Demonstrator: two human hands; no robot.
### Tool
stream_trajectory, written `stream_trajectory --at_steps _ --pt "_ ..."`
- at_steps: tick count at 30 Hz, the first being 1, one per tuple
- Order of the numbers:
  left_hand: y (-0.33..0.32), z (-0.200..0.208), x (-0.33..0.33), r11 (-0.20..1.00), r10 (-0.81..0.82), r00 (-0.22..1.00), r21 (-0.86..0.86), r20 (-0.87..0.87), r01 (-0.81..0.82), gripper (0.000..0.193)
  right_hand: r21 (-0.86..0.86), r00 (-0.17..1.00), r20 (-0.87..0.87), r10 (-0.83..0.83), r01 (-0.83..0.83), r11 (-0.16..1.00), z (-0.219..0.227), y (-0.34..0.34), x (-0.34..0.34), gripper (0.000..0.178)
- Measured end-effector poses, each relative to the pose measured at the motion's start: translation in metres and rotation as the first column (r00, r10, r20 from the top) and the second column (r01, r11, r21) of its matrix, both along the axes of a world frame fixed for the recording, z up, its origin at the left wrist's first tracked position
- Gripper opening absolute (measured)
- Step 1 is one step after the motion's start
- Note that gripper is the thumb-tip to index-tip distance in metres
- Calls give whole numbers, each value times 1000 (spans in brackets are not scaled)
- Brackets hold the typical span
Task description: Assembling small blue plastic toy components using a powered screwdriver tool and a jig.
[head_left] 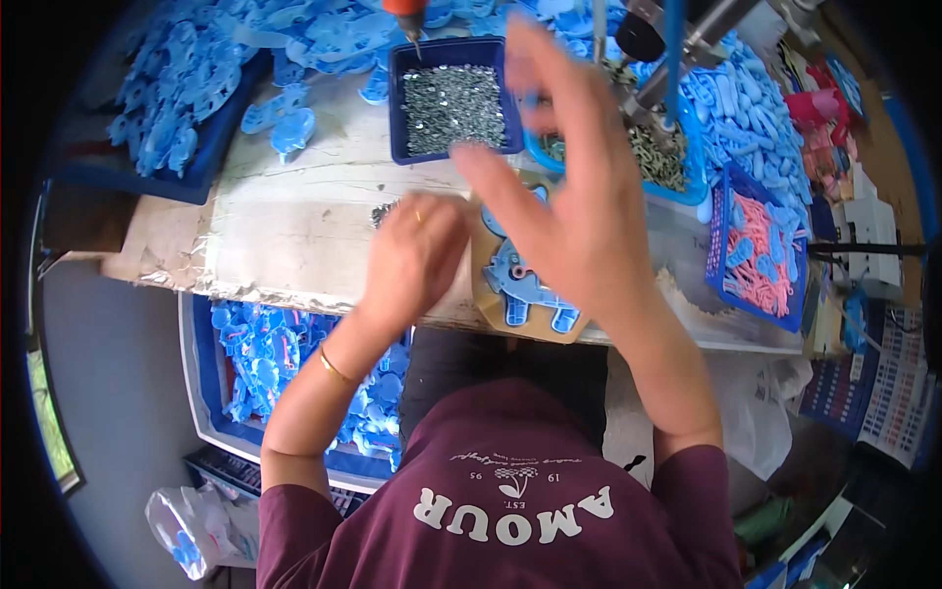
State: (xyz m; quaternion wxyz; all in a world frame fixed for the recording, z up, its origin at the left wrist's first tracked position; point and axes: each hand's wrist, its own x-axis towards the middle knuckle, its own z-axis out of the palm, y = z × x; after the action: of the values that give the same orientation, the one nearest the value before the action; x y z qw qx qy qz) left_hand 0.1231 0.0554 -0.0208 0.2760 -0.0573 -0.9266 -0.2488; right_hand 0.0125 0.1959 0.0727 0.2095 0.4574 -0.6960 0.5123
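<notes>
My left hand [420,247] is closed, its fingers curled inward over the worktable; whatever they hold, if anything, is hidden. Beside its knuckles lies a small pile of metal screws [382,213]. My right hand [579,187] is raised with thumb and fingers apart, blurred and without anything visible in it. Partly behind it, a blue plastic part [520,283] rests in a tan fixture [488,306] near the table's front edge. A dark blue tray of small screws [399,144] stands beyond both hands. Over that tray hangs an orange screwdriver [406,12] with a metal bit.
Blue plastic shells heap up in a bin [201,187] at the far left. At right are a light blue tray [677,193] of small metal pieces and a blue basket [756,304] of pink and blue parts. Below the table's left side sits a crate [204,393] of blue pieces.
</notes>
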Motion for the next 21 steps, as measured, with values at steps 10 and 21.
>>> stream_trajectory --at_steps 10,21 --pt "-75 -23 -119 997 36 985 -72 170 -24 21 -52 606 724 329 -428 902 94 -41 -25 39" --pt "-78 -9 -135 953 10 991 -303 132 31 14 37 844 473 254 -307 951 34 5 -55 47"
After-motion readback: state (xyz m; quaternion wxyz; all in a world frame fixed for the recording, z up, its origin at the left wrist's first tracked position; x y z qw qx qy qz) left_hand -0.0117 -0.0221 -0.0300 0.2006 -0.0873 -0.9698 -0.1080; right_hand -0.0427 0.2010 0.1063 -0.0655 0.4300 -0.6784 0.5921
